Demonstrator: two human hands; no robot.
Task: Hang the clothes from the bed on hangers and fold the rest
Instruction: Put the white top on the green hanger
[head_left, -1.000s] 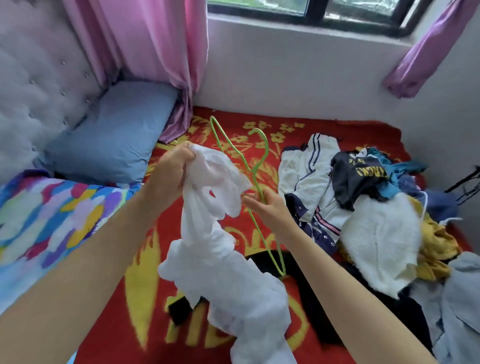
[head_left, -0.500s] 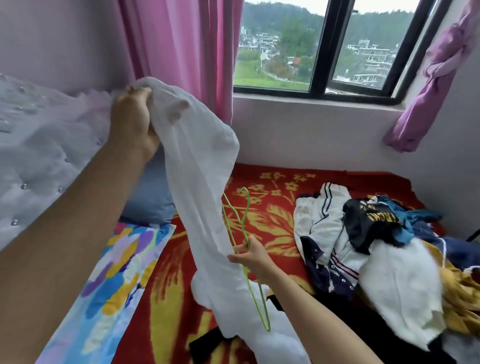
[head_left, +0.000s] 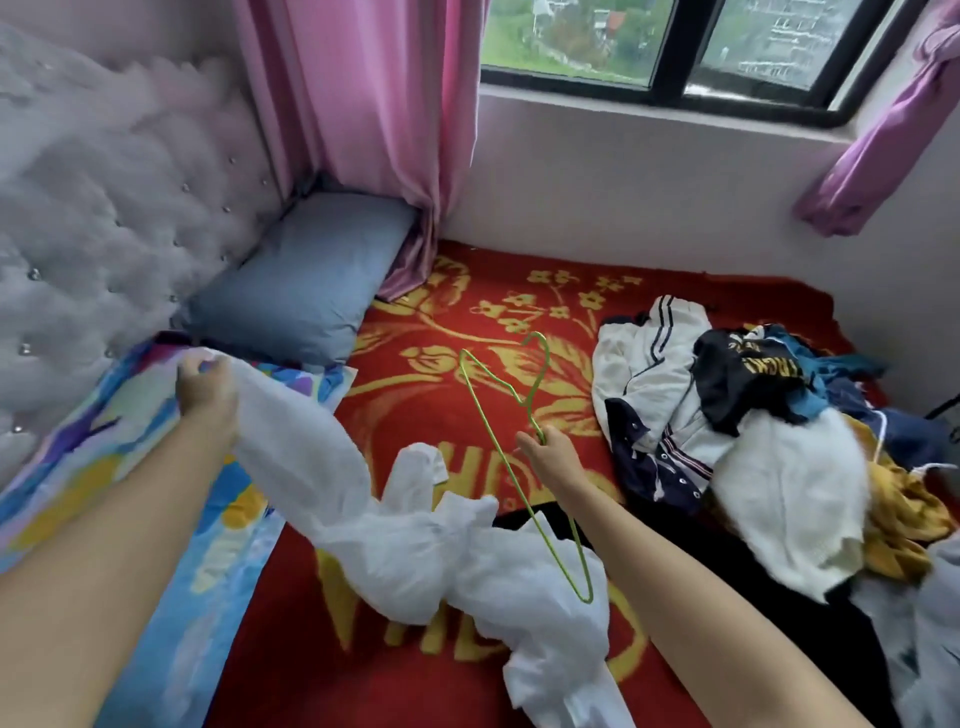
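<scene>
My left hand (head_left: 205, 392) grips one end of a thin white garment (head_left: 395, 540) over the colourful quilt at the left. The garment sags across the red blanket (head_left: 415, 415) and trails toward the lower edge of the view. My right hand (head_left: 550, 454) pinches a green wire hanger (head_left: 519, 467) near its neck, hook pointing away from me, its lower corner lying over the white cloth. A pile of clothes (head_left: 753, 447) lies on the bed to the right: a white striped jacket, a dark printed shirt, a white fluffy piece, yellow and blue items.
A blue pillow (head_left: 306, 291) lies against the tufted headboard (head_left: 104, 208) at the far left. A colourful quilt (head_left: 130, 467) covers the bed's left side. Pink curtains (head_left: 374, 130) hang beside the window (head_left: 675, 47). A black garment (head_left: 701, 561) lies under my right forearm.
My left hand has dropped from high near the curtain down to the quilt, bringing the white garment down onto the bed. My right hand keeps the hanger, now apart from the cloth's upper part.
</scene>
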